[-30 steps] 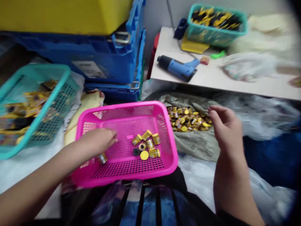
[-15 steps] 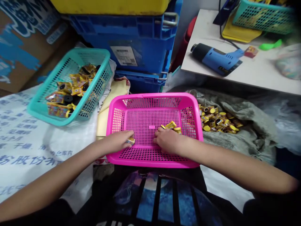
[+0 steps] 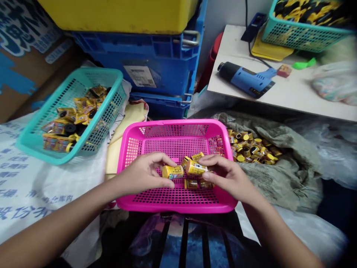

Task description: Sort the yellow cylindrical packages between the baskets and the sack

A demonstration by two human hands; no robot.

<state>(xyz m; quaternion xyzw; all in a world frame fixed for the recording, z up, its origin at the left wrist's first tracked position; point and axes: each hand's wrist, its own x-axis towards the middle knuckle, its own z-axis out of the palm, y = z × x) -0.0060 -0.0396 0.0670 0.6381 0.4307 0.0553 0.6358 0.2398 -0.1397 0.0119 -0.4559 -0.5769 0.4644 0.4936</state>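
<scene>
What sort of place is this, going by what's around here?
Probably a small workshop for hand assembly or packing: stacked blue plastic crates, a pink mesh basket of small yellow cylinders, and a blue heat gun on a bench.

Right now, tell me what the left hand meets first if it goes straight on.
The left hand would first meet the yellow-labelled cylinder at its fingertips; beyond it, depth unclear, the cylinder at the right hand.

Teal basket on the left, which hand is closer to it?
Left. The left hand, holding a yellow cylinder over the pink basket, lies just right of the teal basket. The right hand, holding another yellow cylinder, is farther away, beyond the left hand.
</scene>
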